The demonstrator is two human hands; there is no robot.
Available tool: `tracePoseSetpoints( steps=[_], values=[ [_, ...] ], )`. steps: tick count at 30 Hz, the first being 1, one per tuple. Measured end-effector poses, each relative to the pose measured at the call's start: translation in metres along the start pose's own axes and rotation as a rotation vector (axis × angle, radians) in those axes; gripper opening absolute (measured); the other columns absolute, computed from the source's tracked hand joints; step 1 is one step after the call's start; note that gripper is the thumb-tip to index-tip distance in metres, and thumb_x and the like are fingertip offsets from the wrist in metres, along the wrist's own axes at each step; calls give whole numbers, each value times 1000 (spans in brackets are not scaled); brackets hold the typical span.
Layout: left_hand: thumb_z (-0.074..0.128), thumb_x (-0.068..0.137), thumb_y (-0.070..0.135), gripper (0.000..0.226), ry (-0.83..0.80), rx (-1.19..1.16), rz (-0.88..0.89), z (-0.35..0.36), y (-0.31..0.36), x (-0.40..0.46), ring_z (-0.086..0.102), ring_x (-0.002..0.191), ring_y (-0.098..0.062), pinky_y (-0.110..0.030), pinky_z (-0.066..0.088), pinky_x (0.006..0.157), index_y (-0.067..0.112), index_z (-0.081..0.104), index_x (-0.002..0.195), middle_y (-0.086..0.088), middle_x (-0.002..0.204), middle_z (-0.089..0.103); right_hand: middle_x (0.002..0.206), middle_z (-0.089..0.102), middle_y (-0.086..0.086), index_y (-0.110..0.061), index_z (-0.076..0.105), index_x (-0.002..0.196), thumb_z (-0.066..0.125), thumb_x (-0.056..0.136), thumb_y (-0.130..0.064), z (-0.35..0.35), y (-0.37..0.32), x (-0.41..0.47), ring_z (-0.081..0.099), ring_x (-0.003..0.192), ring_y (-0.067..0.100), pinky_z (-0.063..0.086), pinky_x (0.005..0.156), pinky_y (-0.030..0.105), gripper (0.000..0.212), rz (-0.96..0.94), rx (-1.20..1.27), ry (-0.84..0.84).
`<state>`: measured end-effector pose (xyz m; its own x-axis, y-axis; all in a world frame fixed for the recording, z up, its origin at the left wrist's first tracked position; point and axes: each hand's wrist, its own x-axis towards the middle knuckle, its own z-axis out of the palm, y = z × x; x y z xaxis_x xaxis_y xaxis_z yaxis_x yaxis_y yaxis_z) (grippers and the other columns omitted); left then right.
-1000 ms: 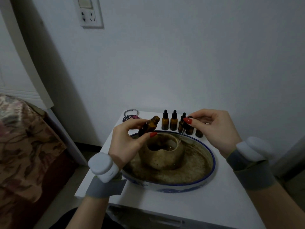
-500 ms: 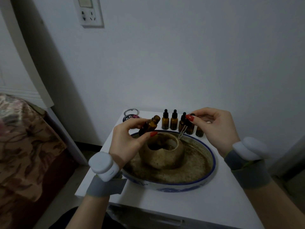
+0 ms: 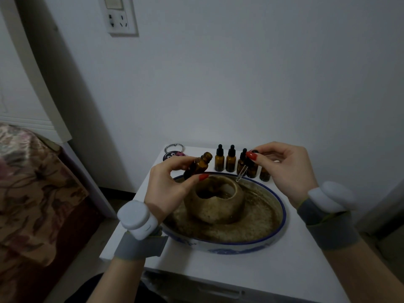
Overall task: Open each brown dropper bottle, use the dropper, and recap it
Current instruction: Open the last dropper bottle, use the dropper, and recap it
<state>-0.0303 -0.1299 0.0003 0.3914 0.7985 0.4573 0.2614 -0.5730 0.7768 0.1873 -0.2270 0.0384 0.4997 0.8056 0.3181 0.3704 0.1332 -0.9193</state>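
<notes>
Bottle work is on a white table (image 3: 229,267) set against a pale wall (image 3: 240,73), which carries a socket (image 3: 119,17). We note a floral-covered bed (image 3: 32,193) to the left. On the table stands a blue-rimmed dish (image 3: 282,217) with a brown pot (image 3: 216,206) at its centre. Behind the dish we see a row of capped bottles (image 3: 225,159), upright, partly hidden by the right hand.

Our left hand (image 3: 168,189) pinches the open bottle (image 3: 197,165) above the dish's far-left rim. Its long axis is tilted, with the uncapped mouth pointing up and to the right. Our right hand (image 3: 284,167) pinches the dropper (image 3: 246,166) by its black bulb. The dropper's glass tube slants down and to the left, its tip just above the pot's far rim.
</notes>
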Motion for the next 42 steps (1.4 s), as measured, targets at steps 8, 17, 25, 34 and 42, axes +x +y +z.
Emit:
tracePoseSetpoints(
  steps=[8, 17, 25, 34, 42],
  values=[
    [80, 72, 31, 33, 1, 1, -3, 1, 2, 0, 61, 92, 0, -2, 41, 83, 33, 69, 103, 18, 98, 69, 78, 72, -4, -28, 71, 75, 75, 79, -16, 4, -1, 0, 64, 68, 4, 50, 60, 11, 13, -10, 21, 27],
    [81, 72, 28, 33, 17, 12, 21, 1, -1, 0, 63, 93, -3, -9, 46, 86, 37, 69, 101, 19, 97, 69, 81, 71, -9, -31, 70, 77, 74, 80, -16, 9, -3, 1, 64, 72, 2, 49, 63, 8, 16, -11, 9, 45],
    [81, 72, 26, 32, 19, 10, 22, 1, 0, 0, 63, 92, -4, -4, 42, 84, 30, 71, 102, 16, 97, 70, 79, 71, -5, -24, 72, 81, 74, 81, -17, 10, -3, 0, 63, 65, -1, 46, 52, 9, 7, 17, 11, 49],
    [80, 73, 27, 32, 3, 15, 18, 0, 1, 0, 62, 93, -3, -5, 42, 86, 32, 69, 104, 17, 99, 69, 81, 72, -3, -16, 75, 87, 73, 82, -16, 10, -1, 2, 63, 66, 0, 46, 54, 9, 5, 18, -12, 51],
    [81, 73, 26, 33, 3, 11, 7, 1, 1, 0, 62, 93, -3, -9, 45, 87, 30, 70, 104, 16, 98, 70, 80, 71, -6, -19, 73, 84, 74, 81, -15, 10, 0, 1, 63, 65, -2, 47, 57, 8, 5, 3, -5, 54]
  ],
)
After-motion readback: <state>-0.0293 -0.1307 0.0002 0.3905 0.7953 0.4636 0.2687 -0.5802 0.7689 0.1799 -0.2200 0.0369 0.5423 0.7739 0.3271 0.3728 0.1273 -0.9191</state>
